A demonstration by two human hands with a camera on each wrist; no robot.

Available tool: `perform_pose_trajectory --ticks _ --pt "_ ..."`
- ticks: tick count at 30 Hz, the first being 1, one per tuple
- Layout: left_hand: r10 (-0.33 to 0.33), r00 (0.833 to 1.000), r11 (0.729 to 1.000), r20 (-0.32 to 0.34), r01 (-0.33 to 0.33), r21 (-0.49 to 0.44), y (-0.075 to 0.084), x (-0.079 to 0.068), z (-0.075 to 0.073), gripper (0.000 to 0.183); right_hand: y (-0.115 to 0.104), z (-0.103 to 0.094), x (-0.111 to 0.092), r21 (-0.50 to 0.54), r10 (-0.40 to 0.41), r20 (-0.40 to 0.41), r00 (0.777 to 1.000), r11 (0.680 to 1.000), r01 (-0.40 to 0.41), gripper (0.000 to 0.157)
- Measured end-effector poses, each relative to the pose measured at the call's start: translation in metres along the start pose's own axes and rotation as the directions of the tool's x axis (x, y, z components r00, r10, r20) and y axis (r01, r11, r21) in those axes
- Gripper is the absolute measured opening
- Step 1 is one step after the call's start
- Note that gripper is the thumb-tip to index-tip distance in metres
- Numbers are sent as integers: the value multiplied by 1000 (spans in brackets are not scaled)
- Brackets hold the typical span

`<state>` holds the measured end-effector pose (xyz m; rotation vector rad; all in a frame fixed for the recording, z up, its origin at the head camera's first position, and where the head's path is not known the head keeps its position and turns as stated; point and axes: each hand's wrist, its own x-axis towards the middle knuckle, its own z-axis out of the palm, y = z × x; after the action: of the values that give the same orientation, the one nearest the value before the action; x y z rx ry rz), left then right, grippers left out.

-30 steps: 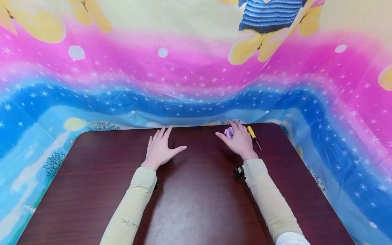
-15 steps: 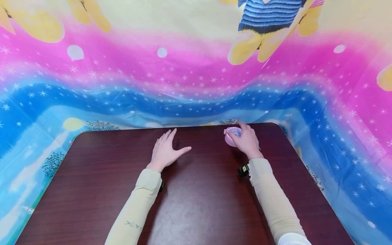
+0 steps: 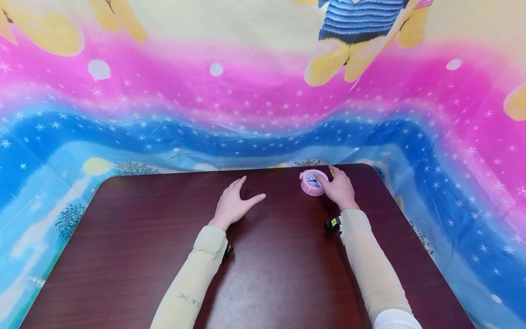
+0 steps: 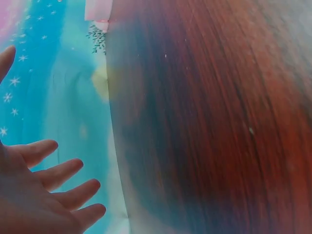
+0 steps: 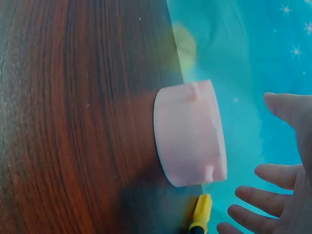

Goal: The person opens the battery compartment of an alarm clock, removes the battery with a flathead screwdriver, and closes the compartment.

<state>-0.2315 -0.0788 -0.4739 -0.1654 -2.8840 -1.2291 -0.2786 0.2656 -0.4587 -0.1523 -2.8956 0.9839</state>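
Observation:
A round pink alarm clock [image 3: 314, 183] lies face up near the table's far edge, its white dial and dark hands showing. My right hand [image 3: 340, 188] hovers at its right side, the thumb overlapping the dial in the head view. In the right wrist view the fingers [image 5: 261, 201] are spread, apart from the clock's pink side [image 5: 190, 134]. A yellow screwdriver handle [image 5: 202, 212] shows beside the clock; most of the screwdriver is hidden under my right hand in the head view. My left hand [image 3: 233, 204] hovers left of the clock, fingers extended and holding nothing.
The dark brown wooden table [image 3: 263, 256] has rounded far corners. A patterned cloth [image 3: 255, 105] in pink and blue hangs behind it and along both sides. Small black cameras [image 3: 332, 225] are strapped at both wrists.
My right hand has moved right, uncovering the clock and covering most of the screwdriver. My left hand has shifted right and slightly nearer, its fingers still extended.

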Motion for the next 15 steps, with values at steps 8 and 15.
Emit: perform_pose_trajectory --ticks 8,15 --pt "-43 999 992 32 46 -119 18 12 4 101 10 0 7 19 59 14 998 998 -59 87" --pt "-89 994 977 57 98 -190 33 22 13 97 10 0 11 59 89 34 995 994 -91 86"
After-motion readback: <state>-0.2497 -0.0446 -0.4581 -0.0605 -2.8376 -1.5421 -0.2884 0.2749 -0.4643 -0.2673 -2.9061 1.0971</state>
